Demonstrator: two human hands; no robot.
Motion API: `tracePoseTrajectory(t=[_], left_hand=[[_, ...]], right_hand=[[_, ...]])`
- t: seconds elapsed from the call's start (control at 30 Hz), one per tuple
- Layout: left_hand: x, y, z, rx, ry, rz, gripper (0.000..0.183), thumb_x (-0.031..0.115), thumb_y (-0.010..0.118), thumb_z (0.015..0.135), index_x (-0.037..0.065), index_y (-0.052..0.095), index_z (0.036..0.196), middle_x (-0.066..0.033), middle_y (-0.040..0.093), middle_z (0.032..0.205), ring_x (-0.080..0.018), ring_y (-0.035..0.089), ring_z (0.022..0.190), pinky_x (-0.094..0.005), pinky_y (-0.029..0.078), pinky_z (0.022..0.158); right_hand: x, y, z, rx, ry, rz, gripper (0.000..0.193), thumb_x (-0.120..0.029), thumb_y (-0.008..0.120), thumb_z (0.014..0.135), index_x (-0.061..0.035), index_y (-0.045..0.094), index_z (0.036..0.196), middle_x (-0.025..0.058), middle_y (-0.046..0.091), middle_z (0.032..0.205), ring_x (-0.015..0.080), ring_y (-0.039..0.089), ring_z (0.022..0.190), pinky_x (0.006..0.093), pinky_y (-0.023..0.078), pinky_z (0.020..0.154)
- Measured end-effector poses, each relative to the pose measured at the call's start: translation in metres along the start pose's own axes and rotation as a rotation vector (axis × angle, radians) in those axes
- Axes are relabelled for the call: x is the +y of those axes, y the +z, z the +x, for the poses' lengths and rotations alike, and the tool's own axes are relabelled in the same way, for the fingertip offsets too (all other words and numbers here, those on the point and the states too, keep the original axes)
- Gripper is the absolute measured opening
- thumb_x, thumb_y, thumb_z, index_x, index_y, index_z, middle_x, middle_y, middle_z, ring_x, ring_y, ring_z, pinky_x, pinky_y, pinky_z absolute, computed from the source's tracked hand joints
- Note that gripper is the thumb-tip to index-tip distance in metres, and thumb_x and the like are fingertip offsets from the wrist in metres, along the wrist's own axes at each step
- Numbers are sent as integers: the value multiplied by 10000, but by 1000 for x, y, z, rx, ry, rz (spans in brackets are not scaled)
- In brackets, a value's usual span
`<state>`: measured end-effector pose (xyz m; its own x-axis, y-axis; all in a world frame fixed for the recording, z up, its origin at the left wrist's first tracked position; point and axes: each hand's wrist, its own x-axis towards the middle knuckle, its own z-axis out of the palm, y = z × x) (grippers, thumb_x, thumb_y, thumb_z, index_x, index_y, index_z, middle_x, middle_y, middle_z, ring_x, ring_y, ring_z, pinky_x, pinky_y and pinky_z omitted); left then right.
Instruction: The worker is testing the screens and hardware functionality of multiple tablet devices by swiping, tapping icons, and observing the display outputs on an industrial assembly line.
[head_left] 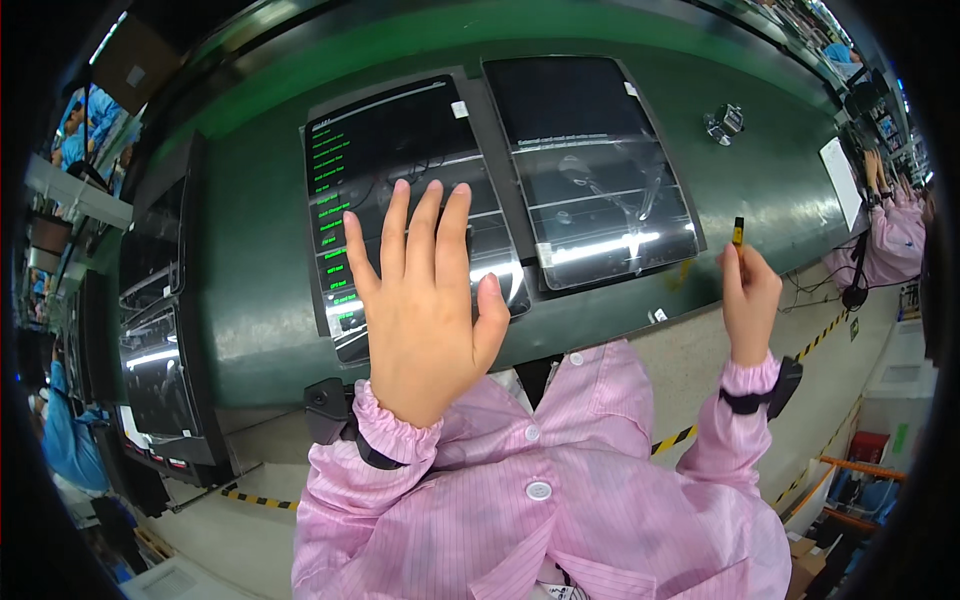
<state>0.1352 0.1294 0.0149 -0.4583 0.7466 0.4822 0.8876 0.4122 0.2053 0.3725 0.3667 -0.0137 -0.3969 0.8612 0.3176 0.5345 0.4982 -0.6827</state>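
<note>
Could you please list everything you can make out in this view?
Tablets: two, black, side by side on the bench
Small stick: one, black and yellow, in the right hand
Bench: one, green, across the middle
Small gadget: one, silver, bench's upper right
White sheet: one, white, right edge
Dark screens: at least two, black, left
Floor tape: several strips, yellow and black
Co-workers: several, blue clothes left, pink right
Jacket: one, pink, worn
Wristbands: two, black, one per wrist
Left hand: one, bare, spread over the left tablet; contact unclear
Right hand: one, bare, pinching the stick
</note>
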Motion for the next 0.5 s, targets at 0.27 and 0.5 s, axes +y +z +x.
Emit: tracePoseTrajectory(t=[0.27,0.5], left_hand=[[11,4,4,31,-3,-66,581,87,467,786,9,484,1362,-136,531,1395,-363,405,1385,-562,157,1180],[82,41,24,-198,316,-292,644,237,630,751,-36,505,1321,-182,539,1360,-341,387,1402,-621,159,1168]], right_hand=[[13,12,2,204,-118,64,185,-162,666,956,22,687,953,5,633,717,41,513,593,249,394,510],[-20,14,-18,-378,395,591,193,-165,677,953,3,691,860,-7,612,619,14,494,512,184,324,459]])
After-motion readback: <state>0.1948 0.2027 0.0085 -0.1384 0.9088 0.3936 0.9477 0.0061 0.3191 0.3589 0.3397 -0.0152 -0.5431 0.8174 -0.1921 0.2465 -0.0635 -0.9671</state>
